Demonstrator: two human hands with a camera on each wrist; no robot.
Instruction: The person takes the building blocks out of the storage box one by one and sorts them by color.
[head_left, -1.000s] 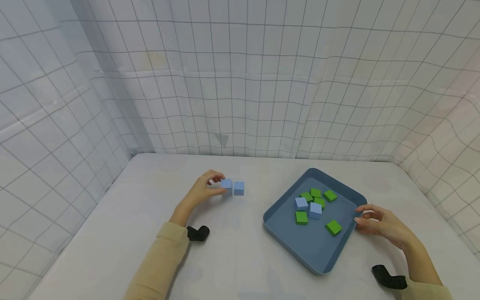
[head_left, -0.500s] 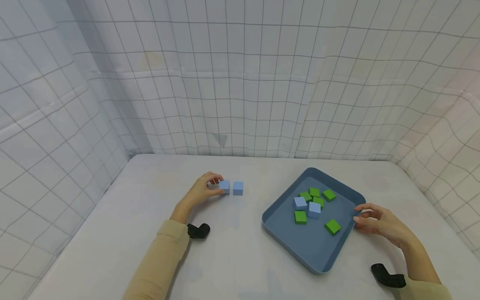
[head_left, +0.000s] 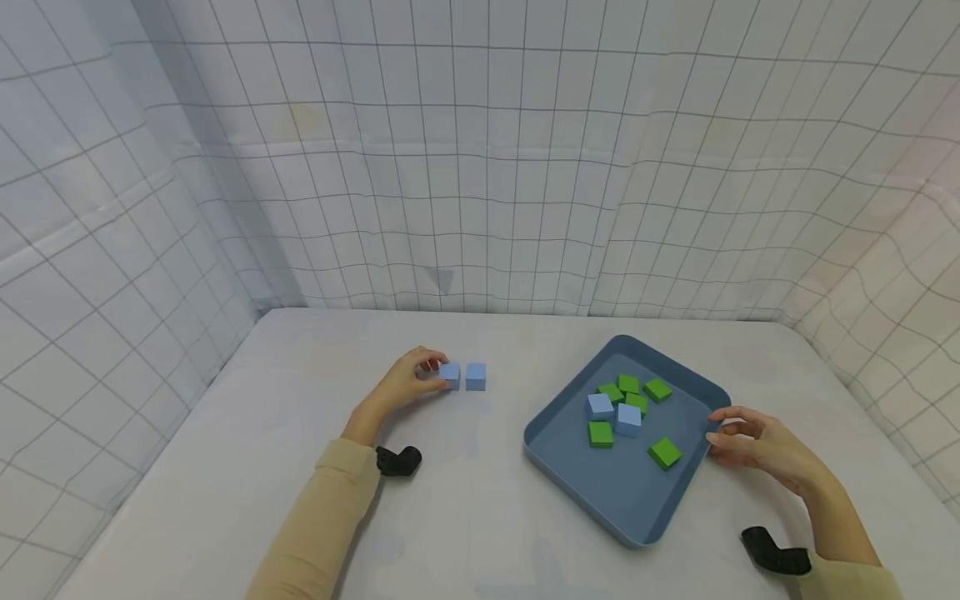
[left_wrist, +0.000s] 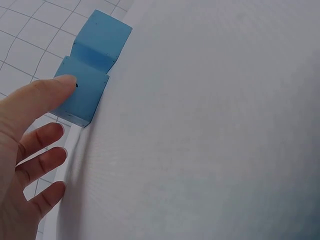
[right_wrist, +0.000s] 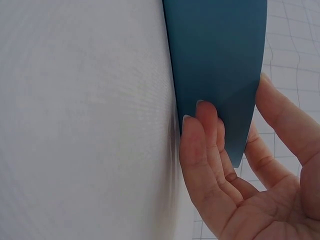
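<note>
My left hand (head_left: 405,382) pinches a light blue block (head_left: 450,376) between thumb and fingertips. A second blue block (head_left: 476,377) sits just to its right on the white table, a narrow gap between them. In the left wrist view the thumb lies on the held block (left_wrist: 82,95), while the other fingers hang loosely curved. On the right, my right hand (head_left: 765,450) holds the edge of a blue-grey tray (head_left: 577,483). The right wrist view has several fingertips against the tray's outer wall (right_wrist: 215,50) and the thumb tip at its rim.
Inside the tray lie two blue blocks, one left (head_left: 600,407) and one right (head_left: 628,420), among several flat green blocks (head_left: 664,454). White grid-patterned curtains (head_left: 480,167) enclose the table (head_left: 465,500) at the back and sides. Each wrist carries a black mount (head_left: 399,461).
The pinched blue block has come slightly down and nearer me, and now sits level with its neighbour. The right hand and the tray stay in place.
</note>
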